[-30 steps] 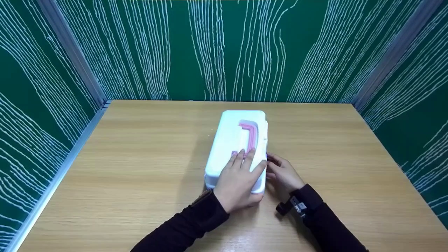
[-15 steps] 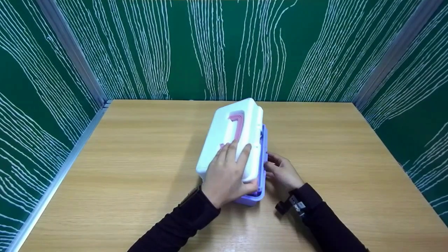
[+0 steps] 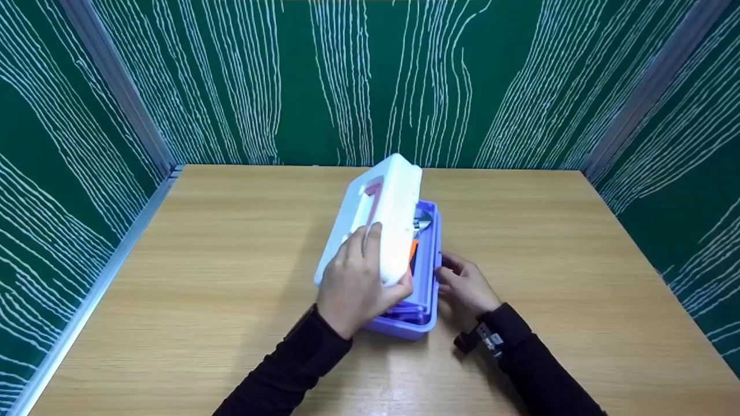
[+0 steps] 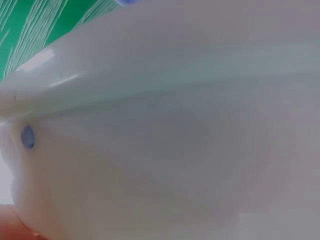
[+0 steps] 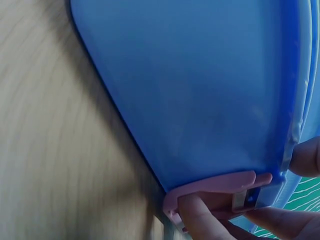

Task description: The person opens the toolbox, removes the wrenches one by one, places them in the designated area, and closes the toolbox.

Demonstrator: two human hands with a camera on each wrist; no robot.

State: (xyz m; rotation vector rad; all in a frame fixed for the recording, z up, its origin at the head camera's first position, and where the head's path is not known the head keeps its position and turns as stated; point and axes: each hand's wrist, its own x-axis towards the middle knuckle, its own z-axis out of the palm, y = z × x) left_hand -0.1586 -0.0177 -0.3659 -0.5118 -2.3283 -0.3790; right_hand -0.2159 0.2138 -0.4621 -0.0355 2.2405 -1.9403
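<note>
The lid (image 3: 400, 214) has tilted higher, so the purple box (image 3: 402, 330) on the desk (image 3: 219, 260) bares its tray (image 3: 425, 266); our left hand (image 3: 354, 283), fingers bent, grips the lid; our right hand (image 3: 469, 287) curls fingers round the pink latch (image 5: 215, 185).

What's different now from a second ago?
The white lid, closed before, has swung up and to the left, the left hand moving with it and gripping its edge. Inside the purple base, a metal item and an orange item now show. The right hand and the base stayed about where they were.
</note>
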